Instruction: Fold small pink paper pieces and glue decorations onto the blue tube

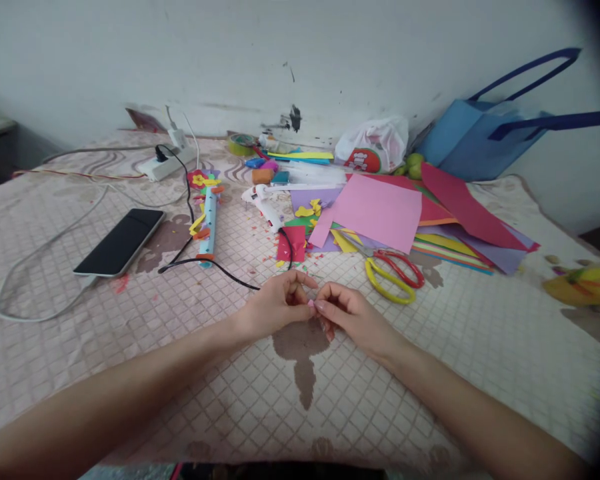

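My left hand (280, 300) and my right hand (350, 313) meet over the near middle of the table. Between their fingertips is a tiny piece of pink paper (311, 304), pinched from both sides. Most of the piece is covered by the fingers. Just beyond the hands lie a white glue gun (266, 208) with a black cord and a red paper square (291, 244). Scissors (390, 273) with red and yellow handles rest to the right of my right hand. A light blue strip (209, 227) with orange and yellow pieces attached lies to the left.
Coloured paper sheets (375, 210) spread across the back right, near a blue bag (460, 133) and a white plastic bag (380, 143). On the left are a phone (120, 243) on a cable and a power strip (167, 165). A yellow item (583, 287) sits far right.
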`<state>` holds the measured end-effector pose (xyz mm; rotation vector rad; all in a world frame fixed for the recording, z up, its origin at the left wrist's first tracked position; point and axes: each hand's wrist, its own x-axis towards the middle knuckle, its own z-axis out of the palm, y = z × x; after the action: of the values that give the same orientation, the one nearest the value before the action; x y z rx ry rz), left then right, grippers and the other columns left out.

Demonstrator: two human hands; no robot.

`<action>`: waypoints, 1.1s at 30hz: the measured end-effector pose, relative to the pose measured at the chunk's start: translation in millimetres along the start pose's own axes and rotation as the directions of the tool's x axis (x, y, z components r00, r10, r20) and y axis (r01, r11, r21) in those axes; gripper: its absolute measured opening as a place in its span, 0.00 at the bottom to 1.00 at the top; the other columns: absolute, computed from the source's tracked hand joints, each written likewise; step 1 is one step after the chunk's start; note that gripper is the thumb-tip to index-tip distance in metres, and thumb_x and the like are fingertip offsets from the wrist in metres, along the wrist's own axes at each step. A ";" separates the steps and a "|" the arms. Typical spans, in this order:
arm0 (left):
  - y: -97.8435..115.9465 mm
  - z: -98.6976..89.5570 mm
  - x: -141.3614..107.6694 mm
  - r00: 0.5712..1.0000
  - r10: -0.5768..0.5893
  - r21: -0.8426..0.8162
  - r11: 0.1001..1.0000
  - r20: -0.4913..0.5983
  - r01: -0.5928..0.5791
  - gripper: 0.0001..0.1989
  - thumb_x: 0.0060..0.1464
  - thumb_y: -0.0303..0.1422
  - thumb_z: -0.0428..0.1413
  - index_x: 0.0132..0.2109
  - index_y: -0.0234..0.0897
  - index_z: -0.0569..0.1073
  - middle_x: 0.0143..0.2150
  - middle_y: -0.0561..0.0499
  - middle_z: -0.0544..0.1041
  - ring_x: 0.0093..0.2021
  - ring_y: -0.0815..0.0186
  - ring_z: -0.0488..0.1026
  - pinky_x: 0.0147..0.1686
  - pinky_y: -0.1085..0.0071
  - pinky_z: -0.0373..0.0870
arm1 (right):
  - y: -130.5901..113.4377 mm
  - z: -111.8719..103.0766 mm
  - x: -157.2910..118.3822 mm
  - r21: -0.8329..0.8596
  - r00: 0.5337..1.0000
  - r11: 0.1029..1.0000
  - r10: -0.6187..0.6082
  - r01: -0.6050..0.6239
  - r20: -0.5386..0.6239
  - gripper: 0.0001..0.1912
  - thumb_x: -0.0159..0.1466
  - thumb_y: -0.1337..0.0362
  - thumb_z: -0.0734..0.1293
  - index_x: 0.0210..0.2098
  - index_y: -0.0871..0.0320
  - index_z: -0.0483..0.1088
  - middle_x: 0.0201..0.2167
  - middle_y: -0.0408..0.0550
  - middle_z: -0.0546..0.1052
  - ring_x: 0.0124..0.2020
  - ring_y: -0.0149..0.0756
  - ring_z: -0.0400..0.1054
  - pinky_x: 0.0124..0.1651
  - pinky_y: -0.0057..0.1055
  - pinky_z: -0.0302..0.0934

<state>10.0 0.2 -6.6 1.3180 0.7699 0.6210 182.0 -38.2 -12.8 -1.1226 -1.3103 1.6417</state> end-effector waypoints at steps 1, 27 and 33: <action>-0.8 0.4 0.3 1.000 0.013 0.005 1.000 -0.011 -0.013 0.17 0.45 0.30 0.60 0.43 0.33 0.65 0.24 0.58 0.68 0.24 0.74 0.66 0.26 0.76 0.60 | 0.3 0.2 0.2 -0.008 1.000 1.000 -0.008 0.008 -0.015 0.11 0.61 0.57 0.65 0.29 0.58 0.63 0.21 0.37 0.65 0.19 0.24 0.60 0.23 0.23 0.60; 15.8 -13.3 -4.1 0.964 0.264 0.261 0.930 0.017 -0.259 0.24 0.48 0.27 0.56 0.55 0.36 0.64 0.23 0.59 0.61 0.24 0.74 0.60 0.25 0.76 0.58 | -13.0 0.3 22.6 0.038 0.994 0.998 -0.044 0.040 0.104 0.13 0.61 0.54 0.64 0.29 0.58 0.64 0.22 0.39 0.66 0.21 0.25 0.61 0.23 0.23 0.59; 15.7 -8.4 -7.3 0.960 0.279 0.375 0.889 0.016 -0.264 0.25 0.48 0.26 0.54 0.55 0.37 0.64 0.24 0.58 0.63 0.25 0.73 0.62 0.27 0.75 0.61 | -7.3 7.2 14.6 0.056 0.997 0.998 -0.028 0.024 0.077 0.13 0.58 0.55 0.67 0.29 0.58 0.62 0.21 0.38 0.66 0.19 0.24 0.60 0.21 0.23 0.58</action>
<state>-0.6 2.1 9.3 1.7921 0.7645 0.7478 170.4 -25.6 -7.7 -1.0139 -1.3146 1.7075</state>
